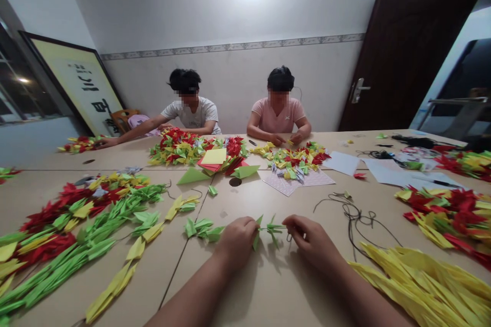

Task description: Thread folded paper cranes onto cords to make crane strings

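Observation:
My left hand (pixel 237 239) is closed on a string of green folded paper pieces, some of which (pixel 203 230) lie on the table to its left. Between my hands, a spiky green folded paper piece (pixel 273 231) sits on a dark cord. My right hand (pixel 312 241) pinches that cord just right of the piece, with a small loop hanging below the fingertips. A strand of yellow and green folded papers (pixel 153 233) runs along the table left of my left hand. Loose black cord (pixel 358 219) lies to the right of my right hand.
A heap of yellow folded paper (pixel 425 281) lies front right, a red-and-yellow one (pixel 452 212) behind it. Green strands (pixel 103 227) fill the left. Across the table (pixel 230 286), two people (pixel 192 112) (pixel 280 115) handle coloured paper pieces. White sheets (pixel 341 162) and a pen (pixel 439 182) lie right.

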The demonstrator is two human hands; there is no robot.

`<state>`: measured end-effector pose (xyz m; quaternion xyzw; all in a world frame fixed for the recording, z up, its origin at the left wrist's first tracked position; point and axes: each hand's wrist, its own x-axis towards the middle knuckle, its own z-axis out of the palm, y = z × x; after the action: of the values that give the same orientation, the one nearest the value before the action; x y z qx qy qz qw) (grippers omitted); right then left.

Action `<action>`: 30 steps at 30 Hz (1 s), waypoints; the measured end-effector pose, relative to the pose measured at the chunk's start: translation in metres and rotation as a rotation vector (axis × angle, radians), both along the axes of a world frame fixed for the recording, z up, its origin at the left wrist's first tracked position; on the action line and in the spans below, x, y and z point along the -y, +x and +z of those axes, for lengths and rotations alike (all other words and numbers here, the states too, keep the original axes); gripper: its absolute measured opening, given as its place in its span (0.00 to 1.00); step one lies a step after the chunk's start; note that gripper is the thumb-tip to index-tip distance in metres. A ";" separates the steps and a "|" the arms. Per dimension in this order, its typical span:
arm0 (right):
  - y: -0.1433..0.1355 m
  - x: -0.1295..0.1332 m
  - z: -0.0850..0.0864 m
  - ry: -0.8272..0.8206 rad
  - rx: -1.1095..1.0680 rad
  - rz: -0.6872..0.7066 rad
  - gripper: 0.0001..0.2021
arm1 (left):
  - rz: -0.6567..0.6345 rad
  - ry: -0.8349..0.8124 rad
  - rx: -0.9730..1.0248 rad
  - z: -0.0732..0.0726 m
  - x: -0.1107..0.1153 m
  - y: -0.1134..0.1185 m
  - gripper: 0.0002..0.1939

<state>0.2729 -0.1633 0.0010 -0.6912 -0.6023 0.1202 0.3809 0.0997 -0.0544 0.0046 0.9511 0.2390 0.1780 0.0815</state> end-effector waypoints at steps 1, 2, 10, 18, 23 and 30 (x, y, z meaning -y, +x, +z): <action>0.000 0.000 0.000 -0.005 0.002 0.002 0.10 | -0.004 0.020 0.001 0.000 0.000 0.000 0.07; 0.000 0.000 0.000 -0.008 0.001 0.003 0.10 | -0.007 0.039 0.002 0.000 0.000 -0.001 0.07; 0.001 0.000 -0.001 -0.011 -0.009 0.001 0.10 | -0.062 0.088 0.031 -0.003 -0.002 -0.001 0.05; 0.001 0.000 -0.001 -0.006 -0.019 0.003 0.11 | 0.001 -0.037 0.011 -0.002 -0.001 0.000 0.06; 0.002 0.000 -0.002 -0.012 -0.020 0.003 0.11 | -0.011 -0.002 0.010 -0.002 0.000 0.001 0.08; 0.001 0.000 -0.001 -0.016 -0.028 0.011 0.11 | 0.056 0.007 -0.108 0.003 0.006 0.000 0.07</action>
<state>0.2741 -0.1636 0.0001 -0.6890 -0.5999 0.1369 0.3831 0.0992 -0.0601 0.0080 0.9526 0.2688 0.1293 0.0601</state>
